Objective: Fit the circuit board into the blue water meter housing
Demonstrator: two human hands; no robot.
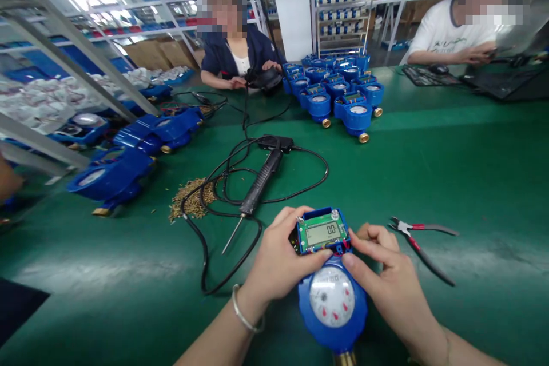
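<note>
A blue water meter (332,303) with a round white dial lies on the green table (450,183) right in front of me. Its upper part carries a green circuit board (321,231) with a small LCD. My left hand (278,260) grips the left side of the board housing, thumb pressed at its lower edge. My right hand (384,274) is closed at the right side, thumb and forefinger pinching by the board's lower right corner. A bracelet sits on my left wrist.
A soldering iron (259,183) with coiled black cables lies ahead of my hands, beside a pile of small brass parts (193,199). Red-handled pliers (422,240) lie to the right. Several blue meters (343,94) stand farther back and at left (128,154). Two people sit across the table.
</note>
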